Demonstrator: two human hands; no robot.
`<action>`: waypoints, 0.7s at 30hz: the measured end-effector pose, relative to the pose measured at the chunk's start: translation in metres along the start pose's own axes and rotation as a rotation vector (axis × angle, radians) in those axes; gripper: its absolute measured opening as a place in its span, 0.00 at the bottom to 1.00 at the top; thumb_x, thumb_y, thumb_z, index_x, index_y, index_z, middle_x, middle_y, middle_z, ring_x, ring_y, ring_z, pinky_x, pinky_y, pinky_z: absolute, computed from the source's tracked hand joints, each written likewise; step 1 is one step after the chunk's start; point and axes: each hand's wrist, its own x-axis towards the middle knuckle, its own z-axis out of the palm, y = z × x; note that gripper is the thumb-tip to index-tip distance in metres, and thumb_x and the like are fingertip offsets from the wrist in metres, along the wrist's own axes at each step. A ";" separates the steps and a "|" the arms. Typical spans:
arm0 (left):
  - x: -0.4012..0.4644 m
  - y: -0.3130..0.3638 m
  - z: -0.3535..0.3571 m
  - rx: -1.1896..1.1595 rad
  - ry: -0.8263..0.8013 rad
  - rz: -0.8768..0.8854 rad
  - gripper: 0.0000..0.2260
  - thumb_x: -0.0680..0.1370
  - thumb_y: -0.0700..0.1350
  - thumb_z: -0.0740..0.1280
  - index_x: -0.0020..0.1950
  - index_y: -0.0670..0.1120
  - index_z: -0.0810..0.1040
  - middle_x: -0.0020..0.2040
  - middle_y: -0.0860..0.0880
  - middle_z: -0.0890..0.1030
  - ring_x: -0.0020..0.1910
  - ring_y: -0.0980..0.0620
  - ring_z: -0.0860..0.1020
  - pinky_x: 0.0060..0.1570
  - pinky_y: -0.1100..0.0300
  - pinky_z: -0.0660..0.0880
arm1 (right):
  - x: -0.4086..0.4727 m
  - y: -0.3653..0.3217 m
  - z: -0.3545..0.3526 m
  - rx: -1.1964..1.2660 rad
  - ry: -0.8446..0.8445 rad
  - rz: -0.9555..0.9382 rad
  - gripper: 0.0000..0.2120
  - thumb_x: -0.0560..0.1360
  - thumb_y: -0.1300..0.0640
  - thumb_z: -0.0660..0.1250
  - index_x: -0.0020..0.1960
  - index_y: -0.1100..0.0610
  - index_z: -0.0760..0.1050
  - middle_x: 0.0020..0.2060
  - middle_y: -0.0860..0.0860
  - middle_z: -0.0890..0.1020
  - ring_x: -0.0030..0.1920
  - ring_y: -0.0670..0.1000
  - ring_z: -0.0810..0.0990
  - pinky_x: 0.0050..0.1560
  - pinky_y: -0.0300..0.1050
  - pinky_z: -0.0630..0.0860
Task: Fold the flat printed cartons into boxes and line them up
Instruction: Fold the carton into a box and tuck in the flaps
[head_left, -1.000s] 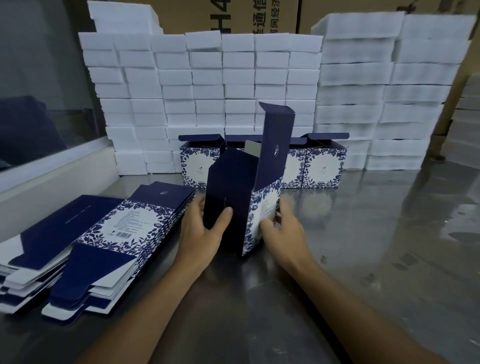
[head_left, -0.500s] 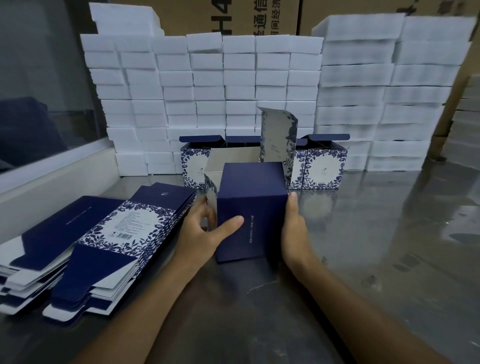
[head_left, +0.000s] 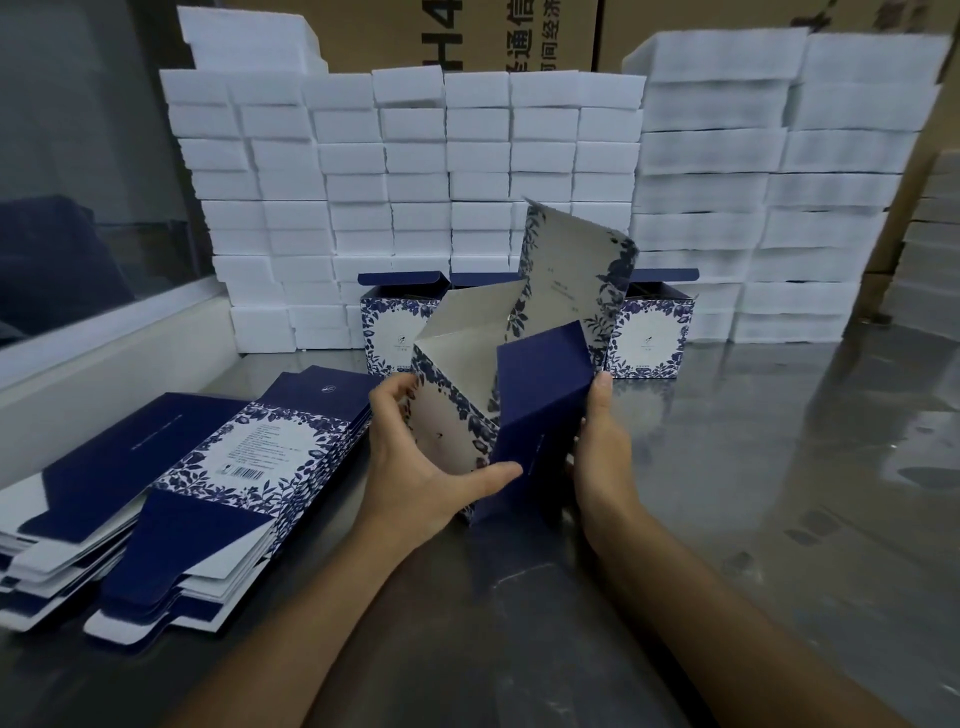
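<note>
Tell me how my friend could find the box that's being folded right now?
Start at the wall of white foam blocks at the back of the metal table; a row of finished blue flowery boxes stands before it. Nearer the camera, the half-folded carton is held between the left hand and right hand. Only it is tilted, flaps sticking up.

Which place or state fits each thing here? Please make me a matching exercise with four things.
Things:
1. flat cartons
2. carton being folded
3. finished boxes
4. white foam blocks

Places or states:
A. held between both hands
B. piled at the left on the table
C. stacked high at the back
D. standing in a row before the foam

Pairs: 1-B, 2-A, 3-D, 4-C
</note>
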 end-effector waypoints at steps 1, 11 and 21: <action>-0.001 0.000 0.000 0.057 0.036 0.050 0.52 0.52 0.66 0.79 0.70 0.61 0.57 0.70 0.57 0.63 0.70 0.57 0.64 0.68 0.60 0.66 | -0.001 0.000 0.001 -0.012 0.003 -0.024 0.28 0.64 0.16 0.51 0.41 0.33 0.81 0.42 0.39 0.84 0.53 0.49 0.82 0.62 0.58 0.76; 0.000 0.007 -0.005 0.551 0.176 0.319 0.58 0.56 0.57 0.83 0.77 0.43 0.54 0.73 0.44 0.62 0.71 0.42 0.63 0.67 0.42 0.67 | -0.004 0.004 0.004 -0.168 -0.188 -0.008 0.25 0.81 0.41 0.62 0.37 0.59 0.81 0.32 0.55 0.85 0.30 0.49 0.81 0.34 0.40 0.75; 0.001 0.007 -0.008 0.647 0.105 0.323 0.57 0.56 0.53 0.83 0.77 0.43 0.54 0.73 0.39 0.64 0.73 0.38 0.62 0.68 0.43 0.65 | -0.010 0.004 0.009 -0.223 -0.288 0.031 0.26 0.82 0.51 0.64 0.26 0.56 0.70 0.19 0.49 0.74 0.19 0.45 0.70 0.24 0.35 0.70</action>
